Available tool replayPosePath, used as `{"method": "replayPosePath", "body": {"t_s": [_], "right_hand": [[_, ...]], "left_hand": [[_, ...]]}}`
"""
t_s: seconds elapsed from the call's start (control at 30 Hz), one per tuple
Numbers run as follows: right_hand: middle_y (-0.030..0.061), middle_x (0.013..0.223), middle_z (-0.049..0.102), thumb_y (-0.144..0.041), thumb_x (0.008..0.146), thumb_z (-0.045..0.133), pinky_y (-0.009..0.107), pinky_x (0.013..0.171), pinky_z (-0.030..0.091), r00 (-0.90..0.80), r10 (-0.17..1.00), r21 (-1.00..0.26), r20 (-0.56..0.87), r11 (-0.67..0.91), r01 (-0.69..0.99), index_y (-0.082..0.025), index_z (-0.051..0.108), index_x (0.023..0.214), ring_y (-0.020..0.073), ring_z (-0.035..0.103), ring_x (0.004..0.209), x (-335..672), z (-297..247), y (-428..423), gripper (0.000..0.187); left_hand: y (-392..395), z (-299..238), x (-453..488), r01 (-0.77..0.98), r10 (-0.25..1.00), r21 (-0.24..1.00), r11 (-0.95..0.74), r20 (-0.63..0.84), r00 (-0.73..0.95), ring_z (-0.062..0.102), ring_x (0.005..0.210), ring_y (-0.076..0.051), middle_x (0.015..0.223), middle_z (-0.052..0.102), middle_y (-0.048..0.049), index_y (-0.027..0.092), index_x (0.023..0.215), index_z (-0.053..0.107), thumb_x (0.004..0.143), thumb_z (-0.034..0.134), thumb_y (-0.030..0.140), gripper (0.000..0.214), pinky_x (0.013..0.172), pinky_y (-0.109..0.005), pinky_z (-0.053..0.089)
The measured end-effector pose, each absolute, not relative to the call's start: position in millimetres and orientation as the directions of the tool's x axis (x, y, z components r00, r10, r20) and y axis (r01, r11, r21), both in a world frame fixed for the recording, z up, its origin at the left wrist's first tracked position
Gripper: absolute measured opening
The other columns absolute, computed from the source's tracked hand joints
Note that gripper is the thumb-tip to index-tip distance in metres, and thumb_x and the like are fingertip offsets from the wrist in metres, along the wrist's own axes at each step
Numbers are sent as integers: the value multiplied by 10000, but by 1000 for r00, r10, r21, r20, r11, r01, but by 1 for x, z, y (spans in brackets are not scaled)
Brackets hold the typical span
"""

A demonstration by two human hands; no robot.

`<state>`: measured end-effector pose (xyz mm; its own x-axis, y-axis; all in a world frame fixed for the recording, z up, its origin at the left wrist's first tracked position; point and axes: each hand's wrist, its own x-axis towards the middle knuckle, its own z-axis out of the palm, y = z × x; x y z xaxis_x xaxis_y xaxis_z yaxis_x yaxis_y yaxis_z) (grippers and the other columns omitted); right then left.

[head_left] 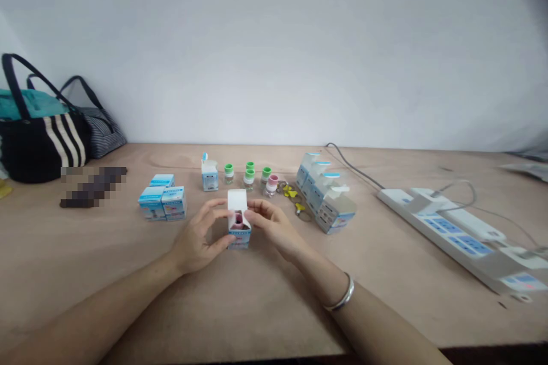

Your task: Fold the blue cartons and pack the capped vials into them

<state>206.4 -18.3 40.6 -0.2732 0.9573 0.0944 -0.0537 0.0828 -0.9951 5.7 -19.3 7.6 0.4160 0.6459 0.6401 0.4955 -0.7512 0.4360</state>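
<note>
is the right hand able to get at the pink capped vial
Likely yes, once it lets go: the right hand is busy on the open box with the left hand, but the pink-capped vial stands just beyond it, nothing between.

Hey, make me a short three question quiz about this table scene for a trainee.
1. True or false: the small box held between the left hand and right hand has its top flap shut.
2. Which cap colour shows on just one of the vials behind it? A green, B pink, C black.
3. Fill in: the bracelet sits on the ___ wrist.
Key: 1 false, the flap stands open. 2 B, the pink-capped vial. 3 right.
</note>
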Motion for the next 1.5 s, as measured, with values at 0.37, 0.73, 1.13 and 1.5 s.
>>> {"method": "replayPosePath", "body": {"t_s": [0.37,0.73,1.13,1.5], "right_hand": [[28,820,595,-387,741,698,312,731,451,-242,819,-819,520,558,132,-223,665,835,162,547,792,215,38,-13,191],[44,798,613,-285,770,681,289,702,465,-399,661,-611,636,747,264,-195,687,785,155,582,750,223,51,-18,92],[39,804,629,-294,755,693,296,700,492,-427,693,-651,581,710,267,-222,711,711,150,610,733,226,54,-17,86],[86,994,563,-331,778,671,343,832,475,-582,582,-492,568,807,327,-204,675,824,196,562,934,231,60,-18,135]], "left_hand": [[-19,3,6,509,649,436,-743,654,388,518,1178,-228,1253,511,-72,260,1086,537,805,617,274,292,955,-392,457],[-18,-3,6,449,648,485,-750,674,355,529,1150,-242,1210,526,-102,243,1132,446,789,640,277,396,939,-416,463],[-24,7,9,480,623,418,-771,648,437,539,1142,-217,1249,478,-75,282,1131,535,841,569,241,295,947,-384,480],[-27,28,19,622,576,164,-766,607,548,500,1189,-291,1188,599,-73,243,1005,555,772,625,299,249,1089,-606,153]]}}
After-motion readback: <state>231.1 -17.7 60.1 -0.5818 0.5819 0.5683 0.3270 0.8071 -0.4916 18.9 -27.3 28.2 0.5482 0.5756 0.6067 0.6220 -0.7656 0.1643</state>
